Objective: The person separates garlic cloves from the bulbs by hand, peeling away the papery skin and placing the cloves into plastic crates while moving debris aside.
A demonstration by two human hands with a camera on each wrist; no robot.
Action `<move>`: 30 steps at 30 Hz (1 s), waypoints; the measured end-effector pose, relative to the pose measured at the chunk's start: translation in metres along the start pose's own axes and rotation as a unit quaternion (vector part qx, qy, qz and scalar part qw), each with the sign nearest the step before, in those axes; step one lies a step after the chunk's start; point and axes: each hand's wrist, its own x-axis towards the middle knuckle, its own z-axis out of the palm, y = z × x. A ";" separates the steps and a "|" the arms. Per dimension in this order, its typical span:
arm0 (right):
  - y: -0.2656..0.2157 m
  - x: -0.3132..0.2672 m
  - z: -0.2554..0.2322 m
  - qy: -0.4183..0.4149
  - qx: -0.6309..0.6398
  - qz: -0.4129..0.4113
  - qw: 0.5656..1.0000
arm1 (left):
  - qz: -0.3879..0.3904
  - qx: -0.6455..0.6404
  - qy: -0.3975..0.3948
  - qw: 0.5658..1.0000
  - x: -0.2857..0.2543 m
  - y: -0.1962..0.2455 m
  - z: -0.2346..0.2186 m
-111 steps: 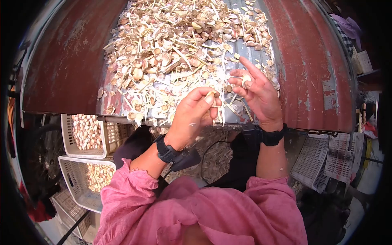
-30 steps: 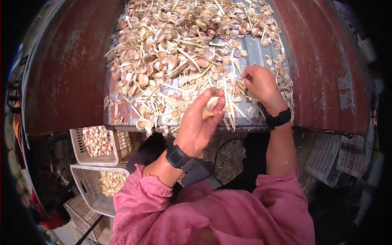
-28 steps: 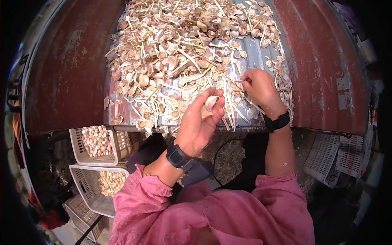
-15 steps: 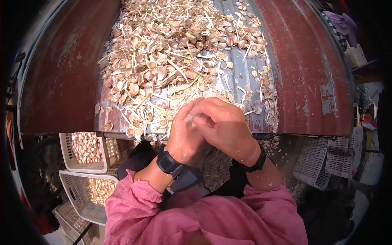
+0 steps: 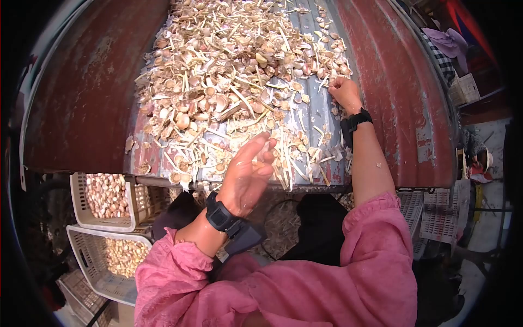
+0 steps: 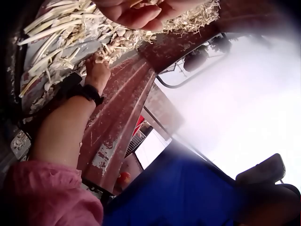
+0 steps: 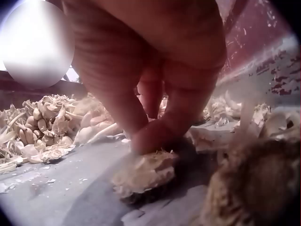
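Note:
In the head view the left hand (image 5: pixel 245 180) is turned palm up near the metal sheet's front edge, fingers curled round a small pale garlic piece (image 5: pixel 266 146). The left wrist view has this hand (image 6: pixel 141 14) at its top edge, partly cut off. Farther up the sheet, the right hand (image 5: pixel 346 95) reaches down beside the garlic cloves (image 5: pixel 342 68) at the heap's right side. Close up in the right wrist view, the right hand (image 7: pixel 150 61) has its fingertips together at the top of a dry, flaky garlic scrap (image 7: pixel 146 175); the exact grip is partly hidden.
A large heap of garlic skins and stalks (image 5: pixel 218 60) covers much of the corrugated sheet (image 5: pixel 395 103). Below left stand a crate of unpeeled cloves (image 5: pixel 132 210) and a crate of paler cloves (image 5: pixel 103 286). Slatted crates (image 5: pixel 444 212) lie at the lower right.
The right hand has left the other hand and moved up and right to the scattered cloves. The left hand stays near the front edge, its palm now uncovered. The head view has shifted slightly.

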 end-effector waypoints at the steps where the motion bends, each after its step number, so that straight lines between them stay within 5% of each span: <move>1: -0.011 -0.010 0.000 0.000 -0.002 -0.002 1.000 | 0.004 0.021 -0.007 1.000 0.001 0.001 0.000; 3: -0.027 -0.050 0.005 -0.097 -0.008 -0.009 0.995 | 0.006 0.040 -0.015 0.999 0.001 0.001 0.001; 5: -0.034 -0.095 0.012 -0.139 -0.086 -0.156 0.974 | 0.007 0.036 -0.003 0.999 0.001 0.003 0.004; 7: -0.042 -0.134 0.005 -0.310 0.019 -0.152 0.938 | 0.010 0.019 -0.009 1.000 0.001 0.003 0.002; 8: -0.047 -0.145 -0.002 -0.321 0.092 -0.150 0.930 | 0.012 0.004 -0.011 1.000 -0.001 0.003 -0.001; 9: -0.049 -0.147 -0.008 -0.328 0.096 -0.141 0.929 | 0.007 0.003 0.000 1.000 -0.002 0.003 -0.002; 11: -0.046 -0.134 -0.021 -0.161 0.202 -0.048 0.965 | 0.028 0.004 0.007 1.000 0.001 0.005 -0.001; 16: -0.035 -0.104 -0.041 -0.032 0.128 -0.025 0.991 | 0.038 0.022 -0.004 0.999 0.004 0.010 -0.006; 20: -0.038 -0.108 -0.028 -0.047 0.150 -0.041 0.987 | 0.025 -0.015 0.016 0.999 0.001 0.013 -0.002; 22: -0.047 -0.114 -0.011 -0.138 0.116 -0.064 0.981 | 0.029 -0.010 0.013 0.999 0.002 0.016 -0.002; 26: -0.061 -0.155 0.031 -0.177 0.017 -0.273 0.945 | 0.033 -0.016 -0.019 0.999 0.004 0.022 -0.005; 30: -0.072 -0.206 0.028 -0.300 -0.001 -0.300 0.905 | 0.046 -0.004 0.014 0.999 -0.002 0.025 0.000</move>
